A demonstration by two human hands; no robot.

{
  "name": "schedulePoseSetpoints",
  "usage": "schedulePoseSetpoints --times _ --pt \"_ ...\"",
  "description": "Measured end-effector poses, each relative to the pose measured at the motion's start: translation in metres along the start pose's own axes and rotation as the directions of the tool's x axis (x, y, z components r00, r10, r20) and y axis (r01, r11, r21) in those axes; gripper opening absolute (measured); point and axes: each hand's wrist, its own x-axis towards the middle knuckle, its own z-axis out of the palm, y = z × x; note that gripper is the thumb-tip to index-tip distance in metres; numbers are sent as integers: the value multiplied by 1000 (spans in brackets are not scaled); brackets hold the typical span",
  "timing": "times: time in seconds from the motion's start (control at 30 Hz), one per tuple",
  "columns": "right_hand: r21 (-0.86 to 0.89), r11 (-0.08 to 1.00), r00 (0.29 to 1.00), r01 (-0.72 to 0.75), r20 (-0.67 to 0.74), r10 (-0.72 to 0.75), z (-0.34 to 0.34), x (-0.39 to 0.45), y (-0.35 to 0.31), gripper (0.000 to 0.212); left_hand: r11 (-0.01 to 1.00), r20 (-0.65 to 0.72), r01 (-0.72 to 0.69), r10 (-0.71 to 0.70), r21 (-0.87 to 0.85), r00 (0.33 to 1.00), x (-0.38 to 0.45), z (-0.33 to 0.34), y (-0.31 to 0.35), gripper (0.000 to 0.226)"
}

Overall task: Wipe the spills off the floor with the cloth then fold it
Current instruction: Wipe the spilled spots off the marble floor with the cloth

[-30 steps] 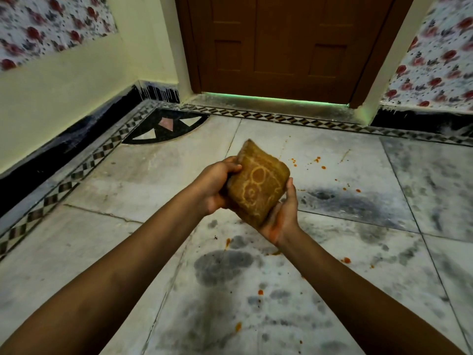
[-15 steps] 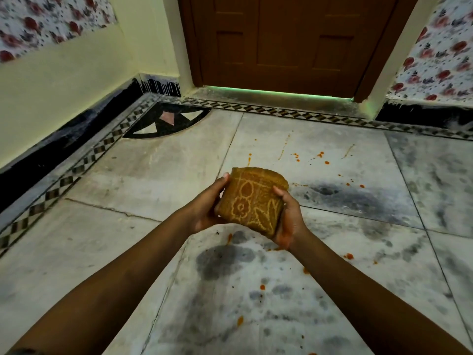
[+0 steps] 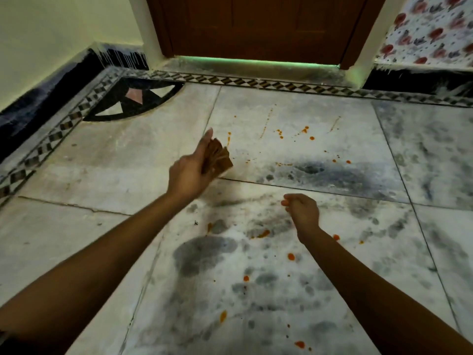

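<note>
My left hand (image 3: 189, 170) grips a folded brown patterned cloth (image 3: 217, 160), held edge-on above the marble floor (image 3: 102, 155) near a tile joint. My right hand (image 3: 303, 210) hangs lower and to the right, fingers loosely curled with nothing in them. Orange spill drops (image 3: 304, 130) are scattered on the far tile, and more orange drops (image 3: 291, 256) dot the near tile between my arms. A larger orange smear (image 3: 262, 234) lies just below my right wrist.
A brown wooden door (image 3: 256, 24) stands shut ahead, with green light under it. Patterned border tiles (image 3: 256, 82) run along the walls. A black corner inlay (image 3: 133, 101) is at the far left. Dark grey marbling marks the floor.
My right hand has let go of the cloth and dropped back to the right. My left hand alone now holds the cloth, turned edge-on and moved forward-left. The camera has tilted down.
</note>
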Motion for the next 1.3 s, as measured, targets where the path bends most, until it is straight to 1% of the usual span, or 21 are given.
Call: schedulePoseSetpoints --times 0.03,0.07,0.1,0.17,0.23,0.27,0.3,0.37,0.4,0.47,0.53,0.57,0.6,0.63,0.7,0.73,0.93,1.1,1.17,1.2,1.3 --pt "-143 983 991 111 -55 -120 -1 6 6 22 991 -26 -25 29 128 999 13 2 -1 75" --pt "-281 936 968 211 -75 -241 -2 9 10 22 974 -47 -24 36 227 998 27 3 -2 74" --pt "-388 873 935 296 -68 -347 -2 14 13 22 958 -69 -10 31 288 997 39 7 -3 71" --pt "-494 778 880 387 -54 -472 2 27 16 27 950 -125 -3 44 312 991 60 24 -5 62" --pt "-551 721 852 420 -33 -522 6 43 19 42 976 -125 -93 119 199 985 63 51 -8 47" --pt "-583 695 852 420 -9 -523 7 51 23 52 980 -71 -154 163 126 984 58 68 -11 39" --pt "-625 662 854 414 15 -520 7 54 23 60 975 18 -204 203 89 979 51 83 -16 36" --pt "-721 571 862 393 72 -502 6 68 26 69 957 209 -232 195 172 958 37 109 -26 45" --pt "-758 525 858 386 85 -507 4 74 29 71 952 204 -224 182 210 962 32 114 -30 50" --pt "-805 472 850 359 74 -521 2 86 39 71 968 72 -185 175 171 982 33 120 -31 53" --pt "-821 485 858 300 10 -514 5 94 48 74 988 -76 -93 103 121 992 51 128 -32 49" --pt "-819 512 866 260 -37 -499 8 96 51 76 993 -86 -14 24 116 996 63 132 -34 50" --pt "-811 540 873 224 -80 -482 12 97 53 78 988 -21 73 -71 137 997 74 139 -37 55" --pt "-806 559 877 194 -114 -467 17 101 54 80 972 92 141 -160 190 983 84 147 -40 62" --pt "-818 553 875 155 -145 -461 25 105 54 79 940 245 114 -199 323 949 96 163 -45 71" --pt "-830 540 873 142 -151 -463 28 106 54 78 932 268 90 -192 351 944 98 167 -47 73" --pt "-849 520 861 98 -190 -472 34 102 57 76 910 234 110 -218 401 947 127 172 -57 71" --pt "-852 516 844 90 -210 -493 35 108 53 75 911 263 107 -225 398 938 221 181 -69 68" --pt "-850 521 846 77 -221 -486 36 112 53 76 910 305 52 -191 411 933 240 191 -56 66" --pt "-849 523 847 72 -225 -482 37 111 53 76 910 352 -20 -140 414 926 235 195 -47 65" --pt "-853 517 846 74 -220 -485 36 111 51 75 879 434 -293 112 377 894 170 195 -29 69"
